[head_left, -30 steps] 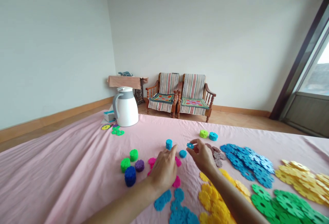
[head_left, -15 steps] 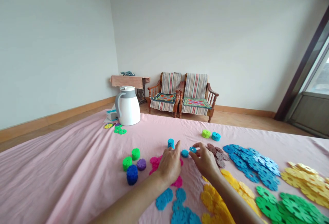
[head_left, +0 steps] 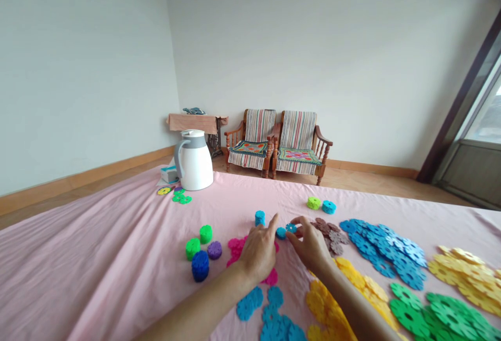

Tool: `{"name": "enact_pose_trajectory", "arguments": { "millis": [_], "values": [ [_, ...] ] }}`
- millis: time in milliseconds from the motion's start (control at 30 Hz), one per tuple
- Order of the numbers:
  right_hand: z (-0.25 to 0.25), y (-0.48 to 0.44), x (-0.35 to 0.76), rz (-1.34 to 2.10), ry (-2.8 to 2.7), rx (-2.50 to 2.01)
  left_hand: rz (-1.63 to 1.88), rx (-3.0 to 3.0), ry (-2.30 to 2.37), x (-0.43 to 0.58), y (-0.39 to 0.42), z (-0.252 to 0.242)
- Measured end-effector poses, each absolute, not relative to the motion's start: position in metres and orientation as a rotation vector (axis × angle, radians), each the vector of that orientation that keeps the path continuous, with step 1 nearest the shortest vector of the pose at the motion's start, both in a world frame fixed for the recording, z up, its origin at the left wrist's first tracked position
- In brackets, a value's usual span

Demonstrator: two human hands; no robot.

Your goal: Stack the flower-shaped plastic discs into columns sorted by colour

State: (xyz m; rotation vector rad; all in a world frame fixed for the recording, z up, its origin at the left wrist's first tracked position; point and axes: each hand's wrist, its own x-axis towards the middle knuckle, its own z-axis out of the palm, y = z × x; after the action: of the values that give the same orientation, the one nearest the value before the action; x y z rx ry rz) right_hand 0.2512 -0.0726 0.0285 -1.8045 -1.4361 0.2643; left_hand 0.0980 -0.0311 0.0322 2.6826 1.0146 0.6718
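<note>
My right hand pinches a blue notched disc between thumb and forefinger, just right of a short blue stack on the pink cloth. Over the pink discs is my left hand, its forefinger stretched out and its other fingers curled. What those curled fingers hold, if anything, is hidden. A taller blue stack stands behind my left hand. Brown discs lie just beyond my right hand.
Green stacks, a purple stack and a dark blue stack stand at left. A white jug is farther back. Blue, yellow and green discs lie in piles at right.
My right hand has moved slightly left, bringing the held blue disc closer to the short blue stack. My left hand has barely moved.
</note>
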Motion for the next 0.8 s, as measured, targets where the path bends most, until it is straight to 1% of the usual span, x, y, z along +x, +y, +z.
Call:
{"name": "enact_pose_trajectory", "arguments": {
  "millis": [233, 567, 800],
  "values": [
    [0.031, -0.068, 0.255, 0.245, -1.422, -1.807, 0.756, 2.635, 0.957, 0.095, -0.029, 0.028],
    [0.024, -0.05, 0.249, 0.331, -1.491, -1.807, 1.319, 2.409, 0.955, 0.084, -0.028, 0.035],
    [0.018, -0.047, 0.253, 0.35, -1.467, -1.838, 1.48, 2.242, 0.939, 0.084, -0.023, 0.032]
  ]
}}
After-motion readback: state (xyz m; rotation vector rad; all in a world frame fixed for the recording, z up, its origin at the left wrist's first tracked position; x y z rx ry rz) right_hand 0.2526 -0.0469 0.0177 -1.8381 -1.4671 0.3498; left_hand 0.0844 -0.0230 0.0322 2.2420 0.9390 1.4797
